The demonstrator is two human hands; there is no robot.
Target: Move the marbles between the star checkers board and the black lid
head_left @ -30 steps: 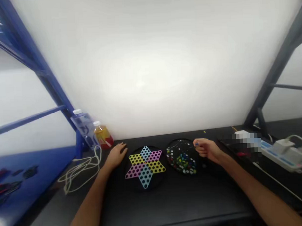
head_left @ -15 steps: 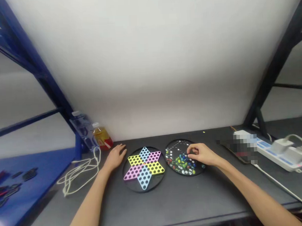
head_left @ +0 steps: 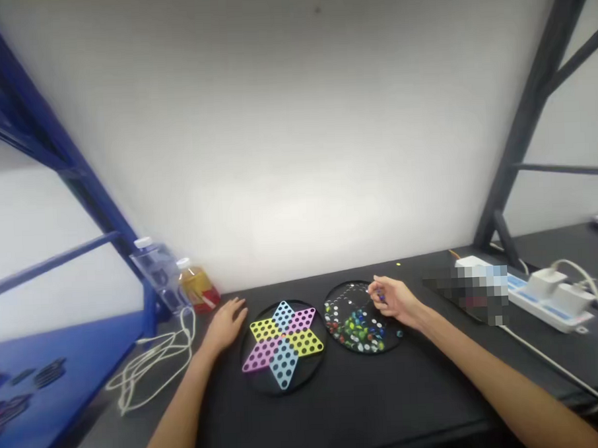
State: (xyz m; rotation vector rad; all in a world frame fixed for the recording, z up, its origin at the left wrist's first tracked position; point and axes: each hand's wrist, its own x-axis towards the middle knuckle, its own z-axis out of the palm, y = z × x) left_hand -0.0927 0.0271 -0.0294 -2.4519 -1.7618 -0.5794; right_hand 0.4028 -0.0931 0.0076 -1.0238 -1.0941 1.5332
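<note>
A round Chinese checkers board with a star of blue, pink and yellow points lies on the dark table. My left hand rests on the table just left of it, fingers stretched out and holding nothing. To the board's right is a round black-rimmed tray with many loose marbles in several colours, mostly gathered in its nearer half. Over the tray's right side is my right hand, its fingers curled round a small dark blue marble, which is partly hidden.
A clear bottle and a yellow drink bottle stand at the back left, with a coiled white cable before them. At the right lie a power strip with plugged-in chargers and a blurred dark object. Metal frame posts rise on both sides.
My right hand has lifted slightly and turned, with a blue marble now showing in its fingers. My left hand stays beside the board. The camera view has shifted a little.
</note>
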